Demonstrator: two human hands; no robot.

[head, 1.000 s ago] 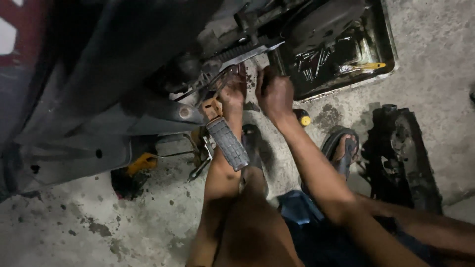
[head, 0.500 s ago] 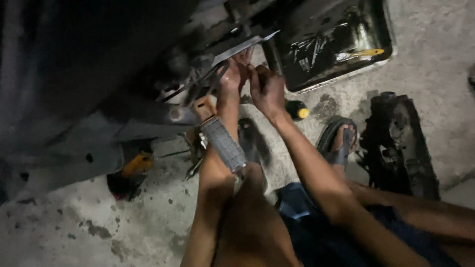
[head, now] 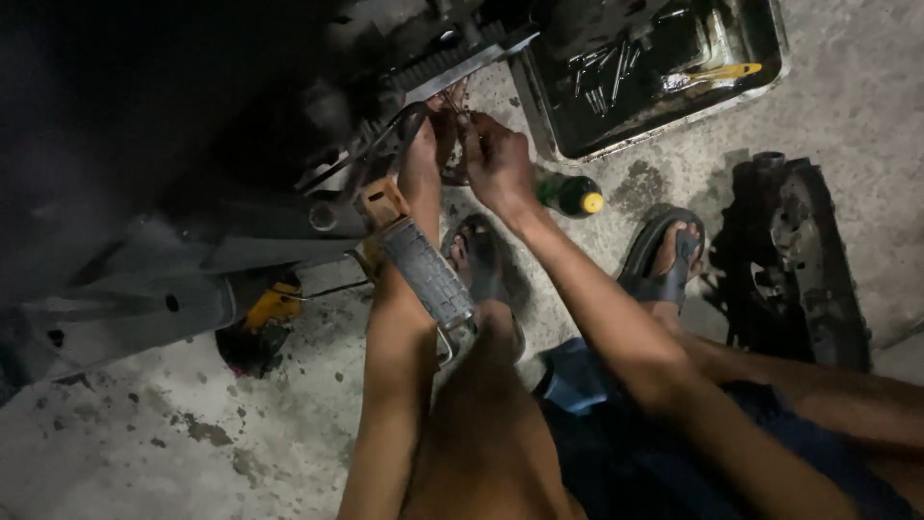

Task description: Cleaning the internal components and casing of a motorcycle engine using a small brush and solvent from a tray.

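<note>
Nearest me, my bare knees and dark blue shorts (head: 616,453), feet in dark sandals (head: 664,260) on the stained concrete floor (head: 192,443). A grey ribbed rubber footpeg (head: 428,274) on a rusty bracket sticks out toward me between my arms, long axis running from upper left to lower right.

Further up, my left hand (head: 422,159) and right hand (head: 496,164) meet at a small dark metal part (head: 452,144) under the motorcycle's engine (head: 385,125). Both grips look curled around it, but fingers hide the contact; I cannot tell how tightly either is clamped, nor which way the part points. I judge it stiff, light, probably oily and slippery; best pinched at its edges with fingertips.

Just beside my right wrist lies a green bottle with yellow cap (head: 570,195), cap pointing right. Farthest, a black metal tray (head: 760,77) of oily bolts and a yellow-handled tool (head: 717,70). Right, a dark engine casing (head: 789,260).
</note>
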